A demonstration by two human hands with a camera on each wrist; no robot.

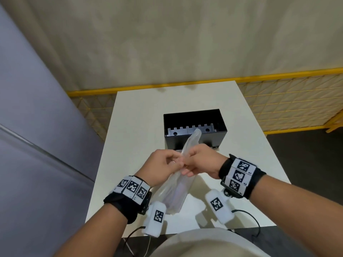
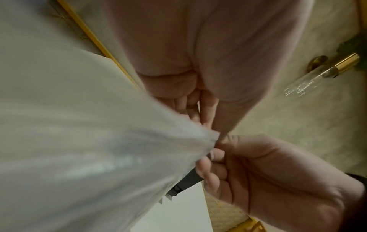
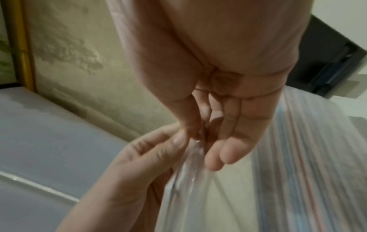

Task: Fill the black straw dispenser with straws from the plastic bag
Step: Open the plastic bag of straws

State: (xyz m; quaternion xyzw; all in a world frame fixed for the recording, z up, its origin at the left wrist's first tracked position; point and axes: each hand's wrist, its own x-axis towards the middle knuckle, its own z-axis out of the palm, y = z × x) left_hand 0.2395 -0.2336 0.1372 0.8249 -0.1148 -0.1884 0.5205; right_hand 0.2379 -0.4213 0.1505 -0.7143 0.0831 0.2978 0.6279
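Both hands pinching the bag above the table, dispenser just beyond the grip.

Left hand [image 1: 163, 167] and right hand [image 1: 200, 162] meet fingertip to fingertip, each pinching the film of the bag [image 1: 176, 191] partway along it; right ring and little fingers stick out loose below the pinch. Bag tilts: top end runs up past the grip over the dispenser [image 1: 194, 127] front wall, bottom end hangs toward the body. Straws [image 3: 309, 157] show only as blurred pale stripes through the film, count unreadable. Whether the bag mouth is open: cannot tell, hands cover it. Dispenser is open-topped on the table [image 1: 130, 127]; part of its front is hidden by bag and hands. Wrist views are motion-blurred.
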